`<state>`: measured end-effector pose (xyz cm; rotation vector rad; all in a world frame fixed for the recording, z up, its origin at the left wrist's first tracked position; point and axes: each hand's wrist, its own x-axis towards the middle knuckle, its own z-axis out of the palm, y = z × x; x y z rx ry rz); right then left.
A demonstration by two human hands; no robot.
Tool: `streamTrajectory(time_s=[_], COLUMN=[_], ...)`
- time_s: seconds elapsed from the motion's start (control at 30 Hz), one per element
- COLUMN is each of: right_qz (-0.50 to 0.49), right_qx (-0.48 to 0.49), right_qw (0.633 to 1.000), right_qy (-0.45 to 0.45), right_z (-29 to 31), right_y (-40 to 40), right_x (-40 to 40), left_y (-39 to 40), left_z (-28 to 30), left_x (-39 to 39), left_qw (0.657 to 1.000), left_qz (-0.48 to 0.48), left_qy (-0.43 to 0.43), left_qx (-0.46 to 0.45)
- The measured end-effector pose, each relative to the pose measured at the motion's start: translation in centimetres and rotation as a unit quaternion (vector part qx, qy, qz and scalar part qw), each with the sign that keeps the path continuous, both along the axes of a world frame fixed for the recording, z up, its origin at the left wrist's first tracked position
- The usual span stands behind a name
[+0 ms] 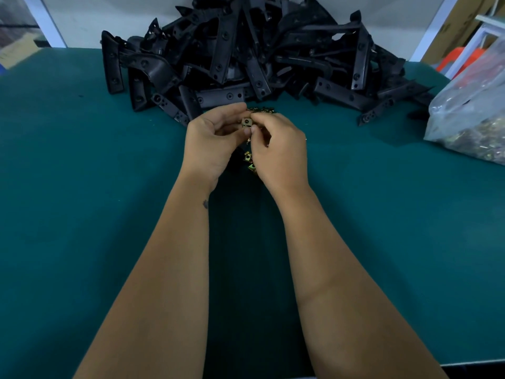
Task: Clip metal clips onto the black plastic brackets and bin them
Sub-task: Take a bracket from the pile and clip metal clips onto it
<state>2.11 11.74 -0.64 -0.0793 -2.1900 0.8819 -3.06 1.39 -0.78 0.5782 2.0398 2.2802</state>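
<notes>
1. Fingertips of both hands are pinching one small square brass-coloured metal clip between them.
2. Left hand and right hand are hovering just in front of the black plastic bracket pile.
3. Loose clips are lying on the green table under the hands.

Green table, heap of black brackets at back, loose metal clips, clip-filled plastic bag right

Brackets behind clips, bag right

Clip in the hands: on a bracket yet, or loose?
Loose. The clip is pinched between both hands' fingertips; no bracket is held, all lie in the pile.
</notes>
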Motion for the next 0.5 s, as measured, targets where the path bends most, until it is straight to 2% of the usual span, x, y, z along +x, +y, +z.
streamTrajectory(time_s=[0.23, 0.5], right_qz=[-0.009, 0.024], right_qx=[-0.059, -0.135], right_qw=[0.998, 0.991], right_qy=[0.011, 0.003], right_z=[-0.19, -0.1], right_y=[-0.08, -0.25], right_x=[-0.1, -0.24], left_y=[0.06, -0.06], left_z=[0.17, 0.2], left_x=[0.02, 0.14], left_qw=[0.996, 0.989], left_qz=[-0.032, -0.032], left_qy=[-0.052, -0.08], left_qx=[0.064, 0.118])
